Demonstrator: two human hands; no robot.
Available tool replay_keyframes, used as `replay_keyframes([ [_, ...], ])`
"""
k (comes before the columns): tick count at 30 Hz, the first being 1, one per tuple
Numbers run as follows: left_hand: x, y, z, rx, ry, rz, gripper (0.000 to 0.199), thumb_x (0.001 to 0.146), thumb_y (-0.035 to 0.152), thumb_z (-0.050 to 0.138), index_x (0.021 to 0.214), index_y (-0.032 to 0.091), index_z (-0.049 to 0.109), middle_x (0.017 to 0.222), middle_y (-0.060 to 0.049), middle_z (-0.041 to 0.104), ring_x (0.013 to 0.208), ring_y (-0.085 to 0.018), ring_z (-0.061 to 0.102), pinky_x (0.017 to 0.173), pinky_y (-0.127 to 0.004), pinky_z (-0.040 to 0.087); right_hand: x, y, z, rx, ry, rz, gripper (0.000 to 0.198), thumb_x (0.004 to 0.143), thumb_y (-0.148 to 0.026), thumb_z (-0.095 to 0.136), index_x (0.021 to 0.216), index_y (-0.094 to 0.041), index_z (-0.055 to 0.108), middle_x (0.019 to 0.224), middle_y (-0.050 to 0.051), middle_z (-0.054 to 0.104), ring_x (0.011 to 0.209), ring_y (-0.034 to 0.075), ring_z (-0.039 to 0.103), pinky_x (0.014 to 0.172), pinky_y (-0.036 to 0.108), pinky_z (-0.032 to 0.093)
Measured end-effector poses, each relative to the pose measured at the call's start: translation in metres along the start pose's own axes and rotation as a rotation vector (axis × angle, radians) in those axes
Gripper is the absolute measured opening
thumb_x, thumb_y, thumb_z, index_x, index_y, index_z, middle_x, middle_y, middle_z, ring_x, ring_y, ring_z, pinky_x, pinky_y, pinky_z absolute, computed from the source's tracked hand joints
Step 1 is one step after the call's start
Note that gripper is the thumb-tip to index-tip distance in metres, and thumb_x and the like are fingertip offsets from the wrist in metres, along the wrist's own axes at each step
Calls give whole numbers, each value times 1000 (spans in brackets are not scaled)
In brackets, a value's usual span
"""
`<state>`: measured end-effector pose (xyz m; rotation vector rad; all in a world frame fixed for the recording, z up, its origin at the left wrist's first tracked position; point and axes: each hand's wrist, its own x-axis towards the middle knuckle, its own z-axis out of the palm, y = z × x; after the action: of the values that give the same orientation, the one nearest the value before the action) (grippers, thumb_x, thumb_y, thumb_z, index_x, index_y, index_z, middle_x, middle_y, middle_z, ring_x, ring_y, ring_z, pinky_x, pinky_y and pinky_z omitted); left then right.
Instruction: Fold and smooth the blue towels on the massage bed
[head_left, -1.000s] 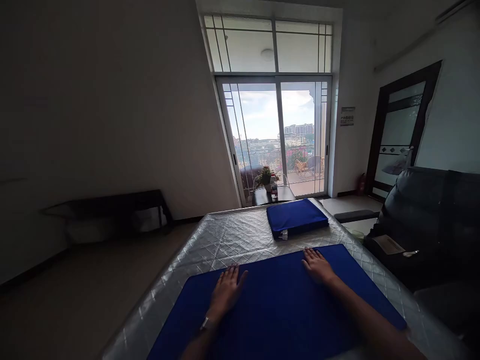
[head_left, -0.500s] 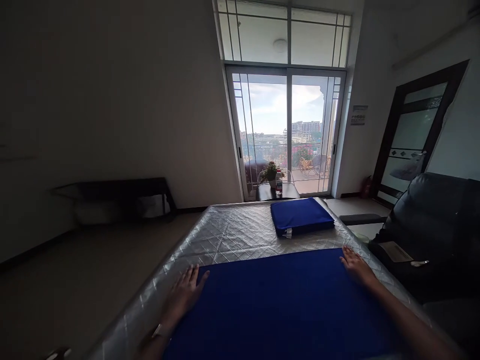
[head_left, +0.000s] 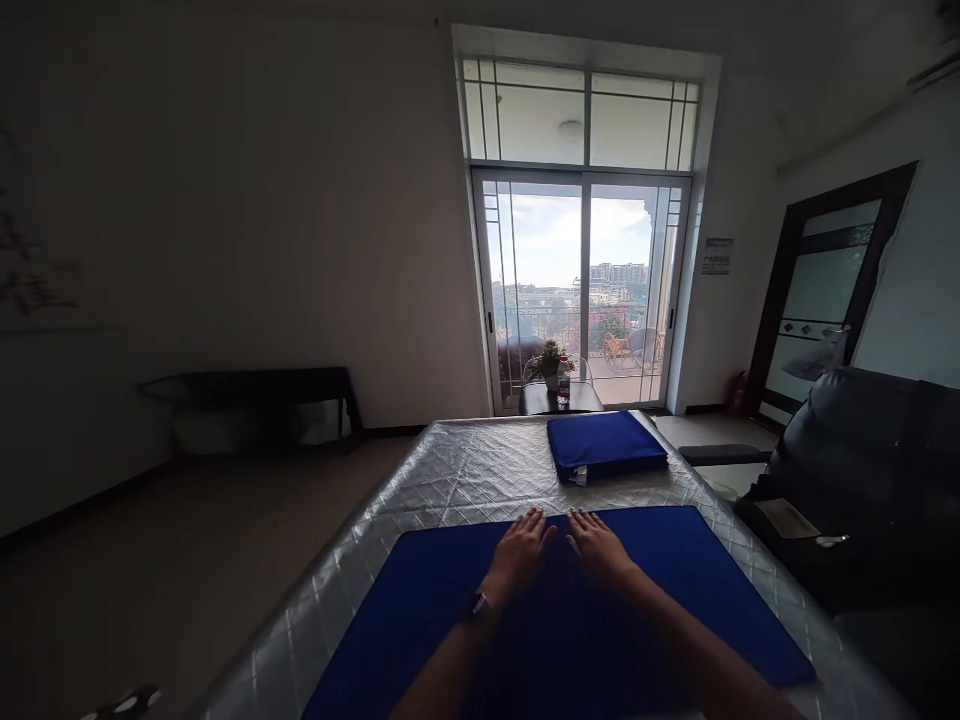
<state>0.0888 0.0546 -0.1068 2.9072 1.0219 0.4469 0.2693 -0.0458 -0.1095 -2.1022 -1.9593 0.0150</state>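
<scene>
A blue cloth is spread flat on a table with a silvery quilted cover. My left hand rests palm down near the middle of the cloth's far edge, fingers stretched out; a dark band circles that wrist. Close beside it on the right, my right hand also lies flat on the cloth with its fingers extended. Neither hand holds anything. Beyond the cloth, a folded blue cloth with a white tag sits near the table's far end.
A black armchair with a flat item on its seat stands along the right side. Past the far end are a small dark table with a potted plant and a bottle. Behind it stands a sliding glass door.
Both hands have moved inward from the left and right edges of the spread cloth to the middle of its far edge. The camera view has tilted up slightly.
</scene>
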Motion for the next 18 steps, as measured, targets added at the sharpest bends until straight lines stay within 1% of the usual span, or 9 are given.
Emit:
replay_keyframes([
  [1, 5, 14, 9, -16, -7, 24, 60, 106, 48, 22, 148, 16, 50, 158, -9, 45, 150, -20, 35, 125, -37, 27, 4, -10, 9, 23, -18, -26, 60, 102, -34, 30, 157, -9, 36, 162, 11, 33, 152, 21, 26, 125, 36, 19],
  [3, 11, 27, 27, -51, -25, 38, 65, 106, 51, 20, 150, 12, 47, 158, -14, 44, 150, -23, 35, 125, -42, 29, 9, -20, 24, 41, -38, -41, 62, 100, -31, 32, 159, -10, 32, 164, 10, 29, 153, 22, 24, 125, 37, 18],
  [5, 13, 24, 40, -81, -34, 33, 70, 105, 54, 17, 151, 9, 45, 158, -16, 43, 150, -26, 34, 124, -46, 31, 8, -20, 32, 50, -33, -38, 63, 100, -30, 31, 160, -12, 29, 165, 9, 25, 153, 23, 22, 126, 38, 17],
  [8, 11, 12, 51, -97, -29, 61, 72, 104, 56, 15, 154, 11, 40, 160, -16, 39, 152, -26, 29, 125, -48, 28, 4, -15, 34, 71, -18, -39, 62, 101, -31, 28, 160, -12, 28, 165, 9, 24, 154, 22, 19, 126, 38, 13],
  [11, 10, 9, 52, -90, -10, 91, 69, 105, 54, 15, 156, 13, 36, 161, -15, 37, 153, -25, 27, 126, -49, 26, 3, -18, 29, 81, -21, -38, 63, 101, -32, 27, 160, -10, 28, 165, 10, 24, 154, 21, 18, 126, 38, 11],
  [13, 10, 14, 49, -85, -26, 68, 69, 105, 53, 14, 156, 13, 35, 162, -14, 37, 153, -25, 26, 126, -48, 26, 4, -22, 26, 80, -35, -36, 64, 101, -33, 27, 160, -10, 27, 166, 10, 23, 154, 21, 17, 126, 38, 10],
  [15, 10, 17, 46, -76, -66, 32, 69, 105, 53, 15, 156, 11, 36, 162, -14, 35, 153, -25, 26, 125, -47, 27, 6, -22, 25, 81, -52, -7, 65, 102, -36, 25, 160, -8, 26, 166, 11, 23, 155, 21, 16, 126, 38, 10],
  [17, 8, 12, 42, -52, -104, 17, 68, 105, 53, 17, 156, 11, 35, 163, -14, 33, 153, -26, 26, 125, -48, 26, 4, -11, 22, 81, -67, 46, 66, 103, -40, 22, 160, -6, 26, 166, 12, 23, 155, 22, 17, 126, 39, 11],
  [18, 6, 3, 40, -30, -119, 13, 67, 105, 51, 19, 156, 11, 35, 163, -14, 32, 153, -26, 25, 125, -48, 26, 1, -1, 19, 75, -71, 75, 68, 103, -43, 20, 160, -6, 26, 165, 12, 24, 154, 21, 17, 126, 39, 11],
])
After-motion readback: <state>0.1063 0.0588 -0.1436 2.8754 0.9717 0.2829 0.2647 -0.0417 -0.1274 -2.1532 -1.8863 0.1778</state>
